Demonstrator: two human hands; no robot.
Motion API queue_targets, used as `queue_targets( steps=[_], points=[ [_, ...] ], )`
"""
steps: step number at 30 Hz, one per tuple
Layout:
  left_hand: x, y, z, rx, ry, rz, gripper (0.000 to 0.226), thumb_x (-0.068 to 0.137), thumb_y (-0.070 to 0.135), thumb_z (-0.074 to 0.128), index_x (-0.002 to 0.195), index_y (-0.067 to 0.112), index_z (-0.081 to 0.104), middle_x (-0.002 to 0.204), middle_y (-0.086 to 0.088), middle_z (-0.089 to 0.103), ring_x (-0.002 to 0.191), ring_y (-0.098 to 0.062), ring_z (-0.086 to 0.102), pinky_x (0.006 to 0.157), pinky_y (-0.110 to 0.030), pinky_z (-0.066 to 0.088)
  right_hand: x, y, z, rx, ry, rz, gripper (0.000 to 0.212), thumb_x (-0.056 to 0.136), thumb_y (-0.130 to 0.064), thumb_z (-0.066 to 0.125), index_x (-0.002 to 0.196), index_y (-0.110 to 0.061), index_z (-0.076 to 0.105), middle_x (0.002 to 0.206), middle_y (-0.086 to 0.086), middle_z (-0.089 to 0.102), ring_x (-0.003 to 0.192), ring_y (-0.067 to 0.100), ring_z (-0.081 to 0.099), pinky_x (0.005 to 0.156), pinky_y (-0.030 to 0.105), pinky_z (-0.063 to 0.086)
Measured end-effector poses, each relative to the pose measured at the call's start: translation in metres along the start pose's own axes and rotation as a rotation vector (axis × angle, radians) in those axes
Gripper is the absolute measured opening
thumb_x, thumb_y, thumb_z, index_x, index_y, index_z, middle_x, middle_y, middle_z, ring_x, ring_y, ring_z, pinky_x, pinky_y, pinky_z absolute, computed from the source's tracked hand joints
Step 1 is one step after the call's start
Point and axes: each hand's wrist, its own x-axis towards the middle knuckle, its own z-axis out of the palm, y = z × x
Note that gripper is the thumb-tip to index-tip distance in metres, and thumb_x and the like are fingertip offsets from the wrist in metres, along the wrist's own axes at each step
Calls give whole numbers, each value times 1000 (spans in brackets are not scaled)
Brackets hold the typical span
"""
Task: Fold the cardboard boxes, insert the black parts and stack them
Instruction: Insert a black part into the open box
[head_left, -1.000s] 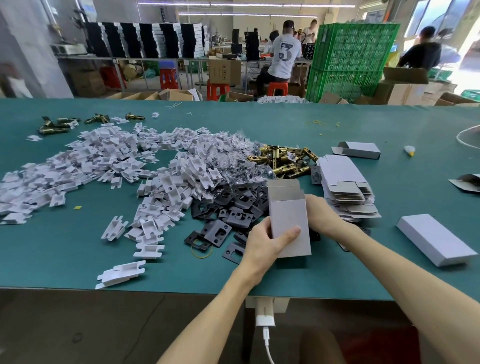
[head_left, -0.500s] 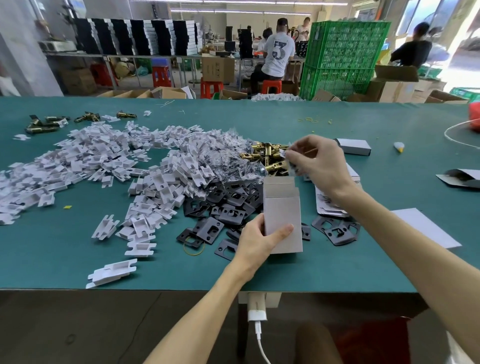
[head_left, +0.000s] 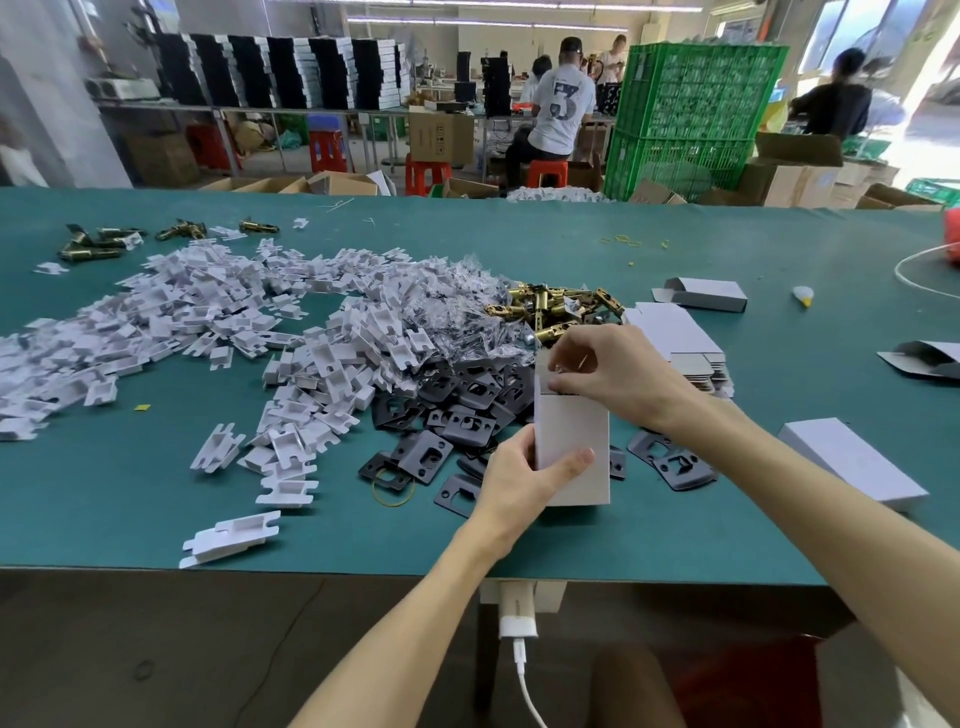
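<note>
Standing by the table (head_left: 156, 493), I see the left hand (head_left: 519, 483) wrapped round the lower half of the upright box (head_left: 571, 436), thumb across its front. The right hand (head_left: 618, 374) has its fingers curled at the open top, pinching what looks like a small clear packet (head_left: 567, 367); I can't make it out properly. The box is near the table's front edge, just beside the heap of black plates (head_left: 457, 421). My worry is thin card under 1 squeezing hand. If the grip is too hard the walls may bow, and whatever goes in could snag or crease the top flap. If it loosens, the box could tip into the plates. Neither hand holds a black plate, so that part might get missed.
</note>
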Motion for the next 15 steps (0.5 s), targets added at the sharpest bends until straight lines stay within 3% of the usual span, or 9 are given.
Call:
queue_targets(
  steps=[8, 11, 13, 15],
  points=[
    [-1, -1, -1, 3, 1, 8, 43, 82, 43, 87, 117, 28, 67, 108, 5, 77, 101, -12, 74, 82, -29, 62, 0, -1, -5, -68, -56, -19, 13, 86, -26, 80, 91, -17, 72, 85, -7, 69, 80, 10, 64, 74, 27, 52],
    [-1, 0, 0, -1, 5, 10, 42, 82, 43, 87, 117, 30, 67, 107, 8, 77, 100, -10, 74, 80, -27, 61, 0, -1, -5, -45, -61, -8, 12, 88, -25, 78, 90, -17, 70, 82, -11, 66, 78, 9, 63, 71, 23, 49],
    [-1, -1, 0, -2, 10, 13, 45, 82, 42, 87, 119, 27, 67, 109, 6, 77, 101, -11, 74, 82, -28, 61, -1, -1, -5, 12, 37, -26, 8, 90, -18, 76, 91, -17, 68, 79, -10, 67, 71, 5, 63, 67, 16, 47],
    [-1, -1, 0, 1, 13, 17, 45, 83, 40, 87, 120, 26, 67, 111, 5, 77, 103, -11, 73, 83, -28, 61, 4, 4, -7, 103, 278, -10, 6, 92, -8, 70, 97, -11, 66, 80, -3, 68, 68, 6, 65, 66, 15, 50]
  ],
)
